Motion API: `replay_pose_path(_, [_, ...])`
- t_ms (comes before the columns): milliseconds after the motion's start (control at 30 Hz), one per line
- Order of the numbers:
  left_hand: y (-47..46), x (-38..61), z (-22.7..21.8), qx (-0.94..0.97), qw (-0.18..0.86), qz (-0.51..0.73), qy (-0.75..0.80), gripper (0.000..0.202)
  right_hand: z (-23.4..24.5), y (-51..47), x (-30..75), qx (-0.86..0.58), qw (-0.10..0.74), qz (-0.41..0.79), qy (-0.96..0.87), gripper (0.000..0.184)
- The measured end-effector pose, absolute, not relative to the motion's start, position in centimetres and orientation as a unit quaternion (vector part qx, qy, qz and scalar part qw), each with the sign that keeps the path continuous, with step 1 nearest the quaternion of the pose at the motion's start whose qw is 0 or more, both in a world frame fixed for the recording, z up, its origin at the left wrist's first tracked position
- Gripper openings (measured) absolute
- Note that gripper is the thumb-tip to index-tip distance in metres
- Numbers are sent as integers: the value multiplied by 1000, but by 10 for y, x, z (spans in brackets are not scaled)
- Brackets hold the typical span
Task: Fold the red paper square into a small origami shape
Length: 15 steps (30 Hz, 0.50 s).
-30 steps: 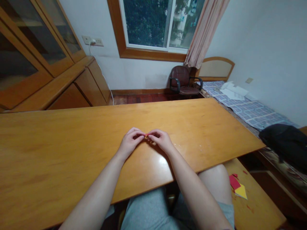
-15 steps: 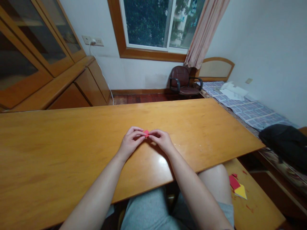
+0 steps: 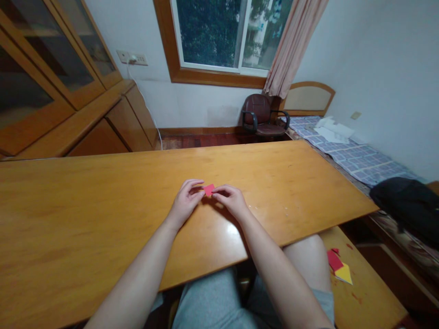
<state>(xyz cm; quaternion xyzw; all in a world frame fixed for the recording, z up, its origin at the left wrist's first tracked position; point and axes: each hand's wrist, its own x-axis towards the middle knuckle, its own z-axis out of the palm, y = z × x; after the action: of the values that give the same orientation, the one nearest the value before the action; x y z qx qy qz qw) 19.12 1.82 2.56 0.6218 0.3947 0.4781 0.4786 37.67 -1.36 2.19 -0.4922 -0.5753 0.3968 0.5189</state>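
Observation:
Between my two hands, just above the wooden table [image 3: 103, 205], is a small piece of red paper [image 3: 209, 189] with a bit of yellow at its lower edge. My left hand [image 3: 187, 201] pinches its left side between thumb and a finger, while another finger stretches out above. On the opposite side, my right hand [image 3: 230, 198] grips the paper's right edge with thumb and fingertips. The fingers hide parts of both edges, so the folds are too small to make out.
Tiny white scraps [image 3: 286, 209] lie on the table right of my hands. On a lower wooden bench [image 3: 373, 297] by my leg are red paper [image 3: 334, 261], yellow paper [image 3: 345, 274] and red scraps. A black bag [image 3: 408, 208] rests on the bed at right.
My left fingers have shifted slightly left and loosened over the paper, so more of its red face shows. My right hand stays almost in place.

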Motion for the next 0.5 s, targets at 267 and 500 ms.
replay_pose_path(267, [20,192,26,570,576,422,407,44,23,-16,377,-482,508,393,-596,11])
replay_pose_path(500, [19,193,26,576,561,428,412,34,25,-15,376,-444,498,360,-652,10])
